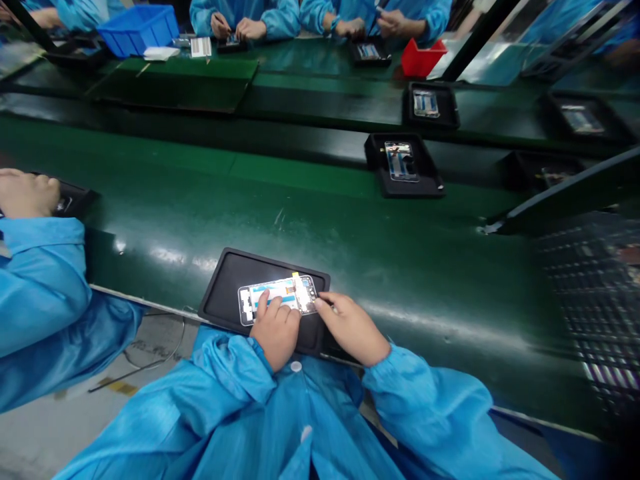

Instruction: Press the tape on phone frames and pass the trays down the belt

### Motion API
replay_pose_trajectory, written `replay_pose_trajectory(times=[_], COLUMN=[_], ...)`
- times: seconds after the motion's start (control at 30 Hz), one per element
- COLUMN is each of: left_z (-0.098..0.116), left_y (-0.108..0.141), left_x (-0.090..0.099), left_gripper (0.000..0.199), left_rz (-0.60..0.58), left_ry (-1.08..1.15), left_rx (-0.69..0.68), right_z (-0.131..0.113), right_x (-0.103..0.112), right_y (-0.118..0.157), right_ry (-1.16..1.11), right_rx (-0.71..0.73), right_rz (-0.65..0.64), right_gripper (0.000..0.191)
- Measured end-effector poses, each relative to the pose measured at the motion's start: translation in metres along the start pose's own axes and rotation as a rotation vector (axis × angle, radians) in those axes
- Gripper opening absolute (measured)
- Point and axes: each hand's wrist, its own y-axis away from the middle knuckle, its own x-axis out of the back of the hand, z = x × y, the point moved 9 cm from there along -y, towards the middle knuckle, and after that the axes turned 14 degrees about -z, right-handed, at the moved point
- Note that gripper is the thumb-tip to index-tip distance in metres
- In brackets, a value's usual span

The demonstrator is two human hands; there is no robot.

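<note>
A phone frame [247,305] with its inner parts showing lies slightly tilted in a black tray [227,280] at the bench's near edge. My left hand [277,330] rests on the lower side of the phone frame, fingers apart and touching it. At the frame's right end is my right hand [350,327], thumb and index finger pinched together by the corner. Whatever may be between those fingertips is too small to make out. A small yellow tab [295,275] sticks up from the frame's top edge.
Another black tray [417,190] holding a phone frame stands beyond, to the right. More trays sit farther back, near a red bin [423,60] and a blue bin [140,30]. A co-worker's hand [27,193] is at the left; others work across the bench [300,220].
</note>
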Motion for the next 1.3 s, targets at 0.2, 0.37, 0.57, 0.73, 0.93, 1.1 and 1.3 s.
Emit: replay_pose_trajectory(times=[0.2,0.37,0.57,0.73,0.93,1.1,1.3], left_z=[0.001,0.003,0.004,0.005,0.003,0.001,-0.060], left_y=[-0.005,-0.009,-0.011,-0.011,-0.011,-0.011,-0.015], left_x=[-0.002,-0.001,-0.002,-0.004,-0.007,-0.011,0.027], left_gripper=[0.015,0.016,0.019,0.019,0.020,0.022,0.026], left_rz=[-0.070,-0.125,-0.180,-0.196,-0.246,-0.304,-0.210], left_ry=[-0.019,-0.020,-0.020,-0.012,0.003,0.049,0.456], left_rx=[0.005,0.010,0.021,0.008,-0.003,-0.019,0.272], right_z=[0.023,0.020,0.013,0.009,-0.021,-0.052,0.008], right_x=[0.011,0.003,-0.008,-0.006,-0.005,-0.012,0.001], right_y=[0.016,0.027,0.027,0.025,0.013,0.000,-0.009], right_ry=[-0.409,-0.417,-0.318,-0.272,-0.010,0.200,-0.360], right_rx=[-0.095,0.106,0.234,0.197,0.197,0.354,0.046], right_rz=[0.354,0.629,0.667,0.606,0.395,0.275,0.436], right_gripper=[0.042,0.027,0.019,0.020,0.028,0.037,0.033])
